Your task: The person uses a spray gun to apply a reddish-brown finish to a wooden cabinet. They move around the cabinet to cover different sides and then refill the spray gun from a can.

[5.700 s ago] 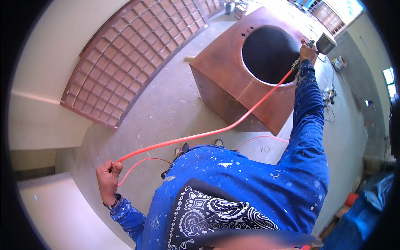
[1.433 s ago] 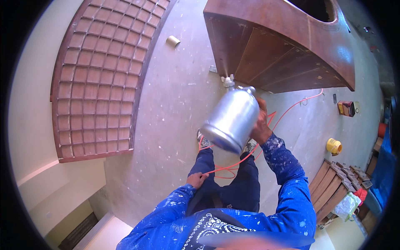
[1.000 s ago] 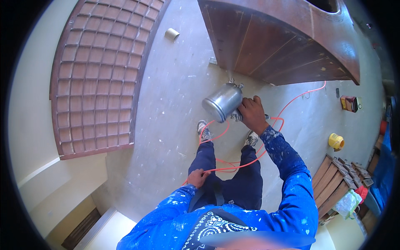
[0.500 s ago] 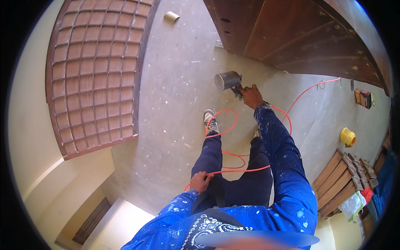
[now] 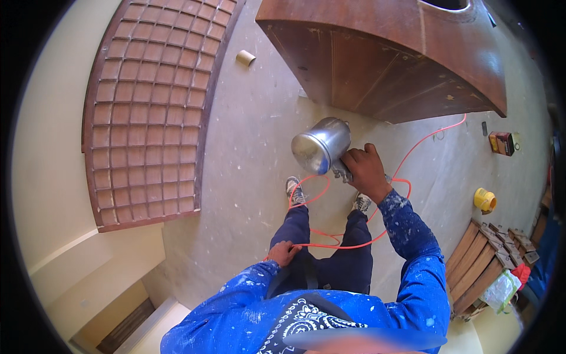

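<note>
Holding a spray gun [image 5: 323,147] at frame centre, the right hand [image 5: 367,170] is closed on its grip, the metal cup tipped toward the camera and left. Left hand [image 5: 284,252], lower centre by the thigh, is closed around the orange hose [image 5: 354,245], which loops on the floor [image 5: 247,135] around the feet and runs off toward the right, under the brown cabinet [image 5: 389,59] at top. Lattice panel [image 5: 147,106] lies flat on the floor at upper left; a small roll [image 5: 245,58] sits near its top edge. Yellow cup [image 5: 484,200], a box [image 5: 502,143] and stacked planks [image 5: 480,259] are at right, well apart from the gun.

Judgement: to work well here, keep the cup from tipping too far, keep hose slack fed from the left hand so it does not tug the gun, and step clear of the loop around the shoes, a trip risk. Keep hose off the cabinet face.
</note>
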Motion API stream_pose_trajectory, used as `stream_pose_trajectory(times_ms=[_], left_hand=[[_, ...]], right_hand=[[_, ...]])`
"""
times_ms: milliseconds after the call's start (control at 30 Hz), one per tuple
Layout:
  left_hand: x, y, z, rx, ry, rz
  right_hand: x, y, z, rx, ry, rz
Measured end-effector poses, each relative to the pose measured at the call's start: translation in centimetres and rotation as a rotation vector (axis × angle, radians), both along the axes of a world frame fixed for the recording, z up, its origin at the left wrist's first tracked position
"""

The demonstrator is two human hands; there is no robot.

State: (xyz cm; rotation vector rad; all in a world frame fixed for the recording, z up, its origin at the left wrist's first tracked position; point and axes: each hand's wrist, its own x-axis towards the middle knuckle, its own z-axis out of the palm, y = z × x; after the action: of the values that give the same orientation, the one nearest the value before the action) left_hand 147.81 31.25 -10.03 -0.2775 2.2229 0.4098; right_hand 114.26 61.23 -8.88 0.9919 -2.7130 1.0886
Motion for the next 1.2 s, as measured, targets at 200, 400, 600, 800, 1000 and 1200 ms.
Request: stream_pose_trajectory(times_ms=[200, 400, 600, 800, 1000, 1200], left_hand=[[-0.6, 1.4, 1.4, 0.051, -0.049, 0.011], [0.3, 1.8, 1.2, 0.02, -0.044, -0.006], [1.1, 1.9, 0.9, 0.032, -0.011, -0.04], [1.9, 2.5, 1.2, -0.007, -0.004, 0.017], [4.3, 2.4, -0.6, 0.029, -0.066, 0.13], [5.8, 2.9, -1.4, 0.031, -0.007, 0.199]], right_hand=[[-0.1, 2.9, 9.3, -0.123, 0.214, -0.035], [-0.1, 3.2, 11.4, -0.174, 0.381, -0.157], [-1.7, 1.1, 2.8, -0.115, 0.2, -0.059], [-1.5, -2.7, -9.9, 0.073, 0.016, 0.028], [-1.5, -7.0, -22.2, 0.251, -0.083, 0.105], [-2.4, -9.2, -28.5, 0.356, -0.3, 0.203]])
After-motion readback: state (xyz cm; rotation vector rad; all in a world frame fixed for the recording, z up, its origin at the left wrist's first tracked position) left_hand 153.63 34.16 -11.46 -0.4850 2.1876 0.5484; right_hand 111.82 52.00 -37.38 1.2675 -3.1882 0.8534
